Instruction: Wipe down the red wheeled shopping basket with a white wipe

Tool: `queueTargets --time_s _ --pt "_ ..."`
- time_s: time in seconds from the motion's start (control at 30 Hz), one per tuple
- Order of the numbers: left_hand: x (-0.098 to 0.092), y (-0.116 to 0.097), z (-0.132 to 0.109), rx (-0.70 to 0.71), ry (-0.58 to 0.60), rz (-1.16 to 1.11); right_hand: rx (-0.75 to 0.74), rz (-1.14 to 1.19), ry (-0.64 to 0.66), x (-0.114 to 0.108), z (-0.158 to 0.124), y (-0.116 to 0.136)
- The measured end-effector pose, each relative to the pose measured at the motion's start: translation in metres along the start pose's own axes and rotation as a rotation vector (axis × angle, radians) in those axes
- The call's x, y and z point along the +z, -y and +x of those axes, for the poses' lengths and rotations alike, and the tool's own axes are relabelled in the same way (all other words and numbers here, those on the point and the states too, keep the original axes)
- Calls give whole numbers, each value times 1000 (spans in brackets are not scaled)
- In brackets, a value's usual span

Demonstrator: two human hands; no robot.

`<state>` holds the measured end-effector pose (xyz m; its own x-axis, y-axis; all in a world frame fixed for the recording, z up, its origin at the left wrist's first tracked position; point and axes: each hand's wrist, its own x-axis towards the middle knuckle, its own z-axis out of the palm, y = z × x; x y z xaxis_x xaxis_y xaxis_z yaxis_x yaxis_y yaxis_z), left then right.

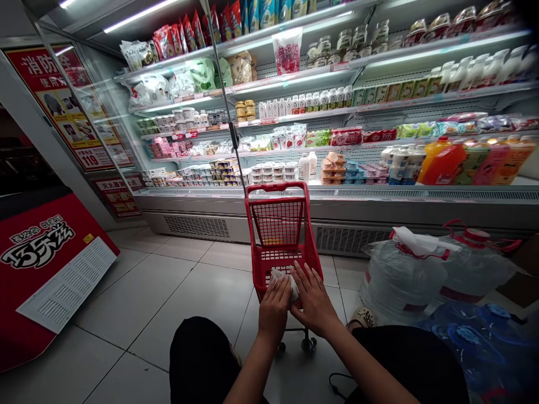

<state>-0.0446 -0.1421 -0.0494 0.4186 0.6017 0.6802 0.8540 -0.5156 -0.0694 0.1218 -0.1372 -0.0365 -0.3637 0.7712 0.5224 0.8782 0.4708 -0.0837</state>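
Observation:
A small red shopping cart [312,252] stands in front of my knees, its handle toward the fridge. At its near end my left hand [273,306] presses a crumpled white cloth or tissue [291,287] against the red plastic, fingers curved over it. Beside it, my right hand [314,300] lies with fingers spread and stretched out, by the cloth and the cart's near edge. Both palms are hidden, and the hands cover part of the rim.
An open refrigerated shelf [202,205] with drinks and dairy runs behind the cart. At right are bagged clear water jugs [404,275] and blue water bottles [471,342]. A red freezer [84,247] stands at left. A dark cord [337,387] lies on the tiles.

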Motion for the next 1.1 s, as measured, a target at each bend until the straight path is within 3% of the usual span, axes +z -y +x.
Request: queueTargets --time_s 0.1,0.3,0.43,0.6,0.77,0.87,1.0,1.1 --pt "-6 7 -1 50 40 -6 -27 3 6 -3 -2 -13" --pt "-30 44 -13 52 40 54 -29 5 23 -8 2 -53" --pt "-35 56 -19 8 14 100 -13 21 46 -6 4 -53" --pt "-21 36 -19 -70 4 98 24 45 24 2 5 -33" --pt "6 -6 -1 -19 -14 18 25 68 28 8 4 -27" --pt "10 -15 6 23 -4 -4 34 100 52 7 3 -28" --pt "-10 12 -4 58 65 12 43 135 65 4 2 -28" --pt "-30 43 -21 -21 63 63 49 158 63 3 2 -23"
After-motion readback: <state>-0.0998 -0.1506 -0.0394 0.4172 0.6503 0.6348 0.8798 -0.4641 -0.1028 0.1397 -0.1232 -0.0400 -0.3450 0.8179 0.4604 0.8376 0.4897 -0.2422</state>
